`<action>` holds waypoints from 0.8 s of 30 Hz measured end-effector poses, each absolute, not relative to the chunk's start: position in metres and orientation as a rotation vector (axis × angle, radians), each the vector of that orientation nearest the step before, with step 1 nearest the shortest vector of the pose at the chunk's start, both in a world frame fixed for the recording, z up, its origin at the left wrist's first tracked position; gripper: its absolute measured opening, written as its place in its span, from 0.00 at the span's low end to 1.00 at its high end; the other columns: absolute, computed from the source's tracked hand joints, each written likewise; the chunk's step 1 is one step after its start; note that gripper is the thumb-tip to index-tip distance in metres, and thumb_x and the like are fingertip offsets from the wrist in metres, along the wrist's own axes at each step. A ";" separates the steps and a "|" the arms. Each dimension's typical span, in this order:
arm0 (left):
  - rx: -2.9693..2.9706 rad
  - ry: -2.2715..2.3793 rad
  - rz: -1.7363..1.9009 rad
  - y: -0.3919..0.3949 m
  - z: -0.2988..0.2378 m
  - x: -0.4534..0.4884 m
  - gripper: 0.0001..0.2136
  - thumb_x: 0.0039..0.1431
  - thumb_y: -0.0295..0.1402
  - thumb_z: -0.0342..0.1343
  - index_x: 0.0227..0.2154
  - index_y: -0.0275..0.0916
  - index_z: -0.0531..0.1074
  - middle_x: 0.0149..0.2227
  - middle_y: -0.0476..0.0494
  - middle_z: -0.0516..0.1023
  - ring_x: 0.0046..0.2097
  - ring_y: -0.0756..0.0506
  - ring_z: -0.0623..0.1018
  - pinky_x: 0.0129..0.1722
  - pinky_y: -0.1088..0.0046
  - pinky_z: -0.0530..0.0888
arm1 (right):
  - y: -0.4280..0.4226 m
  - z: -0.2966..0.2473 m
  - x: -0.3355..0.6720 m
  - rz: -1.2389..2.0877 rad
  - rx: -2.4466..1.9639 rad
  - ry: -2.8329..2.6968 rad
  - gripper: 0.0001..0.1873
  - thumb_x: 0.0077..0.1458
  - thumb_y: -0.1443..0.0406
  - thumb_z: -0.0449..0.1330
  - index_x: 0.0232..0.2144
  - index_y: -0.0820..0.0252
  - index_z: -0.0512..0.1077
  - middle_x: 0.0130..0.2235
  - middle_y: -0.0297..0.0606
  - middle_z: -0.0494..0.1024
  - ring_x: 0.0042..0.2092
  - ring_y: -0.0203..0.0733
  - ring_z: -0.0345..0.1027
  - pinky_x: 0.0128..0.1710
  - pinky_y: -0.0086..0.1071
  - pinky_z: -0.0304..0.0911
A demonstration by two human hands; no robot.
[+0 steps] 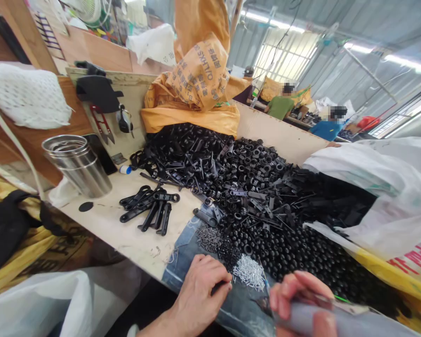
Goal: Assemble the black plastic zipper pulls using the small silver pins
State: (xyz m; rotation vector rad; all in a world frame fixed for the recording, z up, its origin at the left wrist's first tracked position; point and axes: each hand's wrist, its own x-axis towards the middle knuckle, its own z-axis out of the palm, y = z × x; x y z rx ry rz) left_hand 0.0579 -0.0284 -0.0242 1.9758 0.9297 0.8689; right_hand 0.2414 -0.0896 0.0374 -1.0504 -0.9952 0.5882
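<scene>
One grey tool (pixel 358 324); one silver pin heap (pixel 249 273); one steel tumbler (pixel 86 171)

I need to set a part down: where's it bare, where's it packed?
Widest patch: the pale board between the black handles and its front edge, left of the dark mat. A smaller mat strip lies between the left hand and the gray tool's tip, below the silver pins. Crowded: the back and right, heaped with black parts and black balls.
</scene>
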 end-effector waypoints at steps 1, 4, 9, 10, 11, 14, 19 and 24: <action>1.977 0.935 0.867 -0.029 -0.024 0.058 0.08 0.59 0.21 0.62 0.31 0.40 0.72 0.32 0.53 0.80 0.38 0.46 0.76 0.43 0.63 0.63 | -0.080 0.037 0.226 0.584 -1.008 -1.022 0.17 0.66 0.47 0.57 0.47 0.49 0.72 0.29 0.31 0.71 0.21 0.34 0.63 0.20 0.30 0.67; 1.981 0.949 0.862 -0.029 -0.023 0.058 0.08 0.58 0.20 0.62 0.31 0.40 0.72 0.32 0.52 0.79 0.38 0.45 0.75 0.43 0.64 0.63 | -0.061 0.038 0.196 0.593 -0.970 -1.063 0.14 0.66 0.50 0.57 0.39 0.52 0.71 0.27 0.29 0.69 0.22 0.32 0.62 0.21 0.27 0.65; 1.980 0.973 0.809 -0.029 -0.019 0.058 0.07 0.58 0.21 0.62 0.30 0.40 0.72 0.31 0.53 0.77 0.39 0.46 0.74 0.43 0.65 0.62 | -0.054 0.039 0.187 0.625 -0.937 -1.023 0.13 0.66 0.52 0.58 0.36 0.53 0.68 0.27 0.27 0.70 0.22 0.31 0.61 0.21 0.26 0.65; 1.980 0.974 0.801 -0.029 -0.018 0.058 0.07 0.59 0.21 0.62 0.30 0.40 0.73 0.31 0.53 0.77 0.39 0.46 0.74 0.43 0.65 0.62 | -0.054 0.038 0.187 0.635 -0.934 -1.016 0.13 0.65 0.52 0.58 0.36 0.53 0.68 0.27 0.27 0.70 0.22 0.31 0.61 0.21 0.25 0.65; 1.981 0.973 0.797 -0.028 -0.018 0.057 0.07 0.59 0.21 0.62 0.31 0.40 0.73 0.31 0.53 0.77 0.39 0.46 0.74 0.43 0.65 0.62 | -0.054 0.037 0.187 0.644 -0.932 -1.009 0.13 0.65 0.53 0.58 0.36 0.53 0.67 0.27 0.27 0.71 0.22 0.30 0.61 0.22 0.25 0.65; 1.982 0.959 0.793 -0.029 -0.019 0.057 0.06 0.60 0.22 0.61 0.32 0.40 0.74 0.32 0.53 0.78 0.40 0.46 0.74 0.44 0.64 0.61 | -0.053 0.036 0.186 0.647 -0.942 -1.000 0.13 0.65 0.53 0.59 0.35 0.54 0.67 0.27 0.27 0.71 0.22 0.30 0.62 0.22 0.25 0.65; 1.989 0.950 0.787 -0.029 -0.021 0.057 0.06 0.60 0.22 0.61 0.32 0.40 0.73 0.32 0.53 0.78 0.40 0.46 0.74 0.43 0.64 0.61 | -0.053 0.033 0.186 0.643 -0.970 -1.017 0.13 0.65 0.53 0.59 0.34 0.53 0.65 0.28 0.27 0.71 0.22 0.30 0.62 0.22 0.24 0.65; 1.964 0.938 0.792 -0.028 -0.023 0.056 0.06 0.61 0.23 0.62 0.32 0.40 0.74 0.33 0.52 0.79 0.40 0.46 0.75 0.44 0.64 0.62 | -0.054 0.028 0.190 0.675 -0.968 -1.051 0.12 0.66 0.54 0.58 0.34 0.53 0.65 0.29 0.27 0.71 0.23 0.32 0.61 0.23 0.26 0.64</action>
